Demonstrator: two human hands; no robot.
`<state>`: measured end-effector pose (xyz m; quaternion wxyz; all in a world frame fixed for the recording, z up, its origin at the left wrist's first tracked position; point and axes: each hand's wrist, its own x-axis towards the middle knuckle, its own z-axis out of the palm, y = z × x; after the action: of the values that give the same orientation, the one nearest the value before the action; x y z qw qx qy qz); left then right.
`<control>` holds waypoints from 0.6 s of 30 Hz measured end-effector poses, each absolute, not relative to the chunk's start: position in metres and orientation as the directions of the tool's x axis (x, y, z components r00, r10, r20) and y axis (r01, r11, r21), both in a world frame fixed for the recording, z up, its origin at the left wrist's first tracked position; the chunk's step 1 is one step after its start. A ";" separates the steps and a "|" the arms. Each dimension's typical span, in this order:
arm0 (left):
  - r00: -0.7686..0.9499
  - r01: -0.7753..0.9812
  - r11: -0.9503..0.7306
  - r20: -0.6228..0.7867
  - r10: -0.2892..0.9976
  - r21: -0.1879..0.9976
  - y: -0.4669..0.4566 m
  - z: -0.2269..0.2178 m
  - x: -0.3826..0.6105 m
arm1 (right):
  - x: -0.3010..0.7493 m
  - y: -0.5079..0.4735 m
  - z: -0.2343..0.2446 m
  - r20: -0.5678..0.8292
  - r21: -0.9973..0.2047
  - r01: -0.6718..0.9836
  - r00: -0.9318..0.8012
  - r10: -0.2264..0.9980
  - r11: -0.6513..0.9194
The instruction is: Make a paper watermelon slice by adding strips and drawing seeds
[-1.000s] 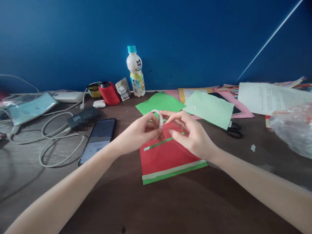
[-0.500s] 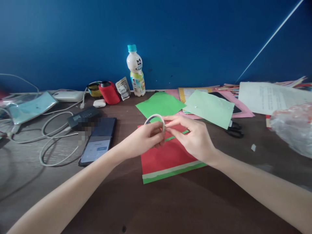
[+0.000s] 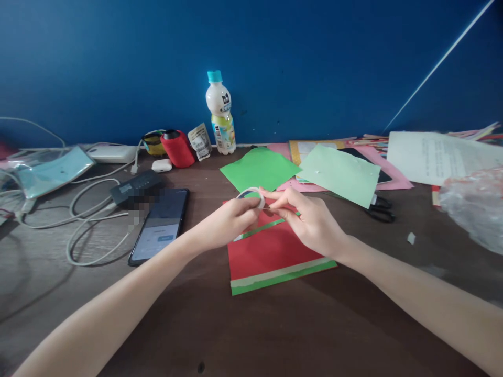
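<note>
A thin white roll of tape [image 3: 261, 201] is held above the red paper by my left hand [image 3: 226, 224], whose fingers are curled round its near side. My right hand [image 3: 314, 222] pinches at the roll's right edge, thumb and forefinger pressed together where the loose end of the tape seems to be; the end itself is too small to make out clearly. Below both hands lies the red paper [image 3: 275, 248], with a pale and green band [image 3: 283, 276] along its near edge. A narrow green strip [image 3: 271, 226] crosses the red paper farther back.
Bright green paper [image 3: 259, 167] and pale green paper [image 3: 341, 175] lie behind. Black-handled scissors [image 3: 381, 210] poke out at right, near a crumpled plastic bag [image 3: 475, 209]. At left are a phone [image 3: 161, 225] and white cables [image 3: 73, 230]. A bottle [image 3: 222, 115] stands by the wall.
The tape roll has tipped lower between my hands. My right thumb and forefinger have closed into a pinch at its edge, and my left fingers are tucked further under.
</note>
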<state>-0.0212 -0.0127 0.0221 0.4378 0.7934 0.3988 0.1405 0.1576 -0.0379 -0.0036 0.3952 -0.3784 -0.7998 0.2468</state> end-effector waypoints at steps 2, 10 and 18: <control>0.644 0.510 -0.319 -0.109 0.757 0.799 -0.010 0.022 -0.024 | 0.159 -0.036 -0.004 0.424 -0.736 0.359 -0.415 0.805 0.573; 0.506 0.745 -0.453 0.027 0.862 0.490 0.009 0.027 -0.041 | 0.169 -0.025 0.012 0.246 -0.904 0.248 -0.365 0.898 0.348; 0.515 0.856 -0.517 0.054 0.855 0.022 0.021 0.010 -0.054 | 0.177 -0.009 0.000 -0.074 -0.717 0.673 -0.331 0.941 0.181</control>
<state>-0.0541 0.0212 0.0100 -0.0038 0.8704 0.4915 0.0287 0.1768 -0.0087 0.0002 0.1978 -0.5435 -0.7424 0.3380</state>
